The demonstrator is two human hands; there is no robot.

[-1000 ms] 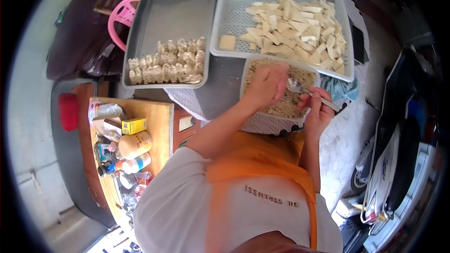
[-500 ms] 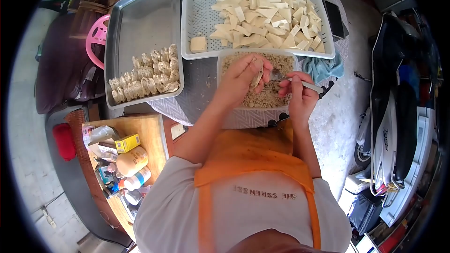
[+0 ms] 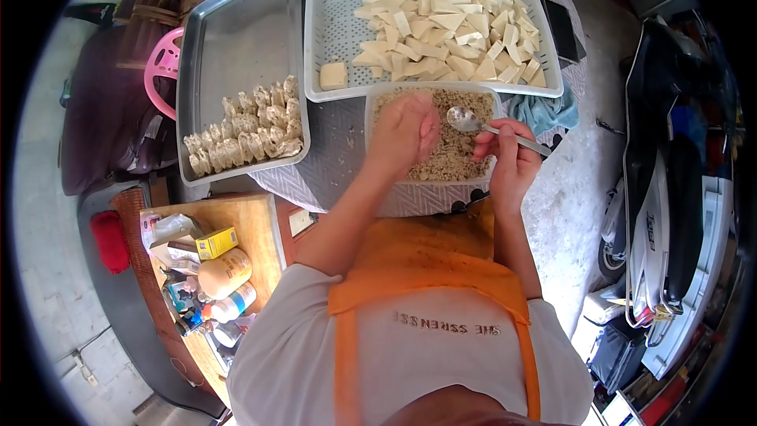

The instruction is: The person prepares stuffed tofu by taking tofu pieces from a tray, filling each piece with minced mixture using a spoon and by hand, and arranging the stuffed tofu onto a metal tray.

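Note:
My left hand [image 3: 405,136] is curled closed over the left part of a clear tub [image 3: 448,181] of crumbly brown filling [image 3: 449,156]; what it holds is hidden by the fingers. A metal spoon [image 3: 505,136] is gripped in my right hand [image 3: 510,159], its bowl over the filling and its handle pointing right. Behind the tub, a white perforated tray [image 3: 347,0] carries a heap of pale triangular pieces [image 3: 465,24] and one square piece [image 3: 333,74]. Rows of filled pieces [image 3: 248,128] stand in the near part of a metal tray [image 3: 236,39] at the left.
A blue cloth [image 3: 546,110] lies right of the tub, and a dark phone-like object [image 3: 561,29] beside the white tray. At the lower left, a wooden surface [image 3: 264,225] bears bottles and a yellow box [image 3: 216,243]. A pink plastic rim [image 3: 163,65] borders the metal tray.
The view has shifted, so the trays sit further left. Since the middle frame, my left hand has closed over the piece seen in it, and the spoon bowl has come clear of that hand.

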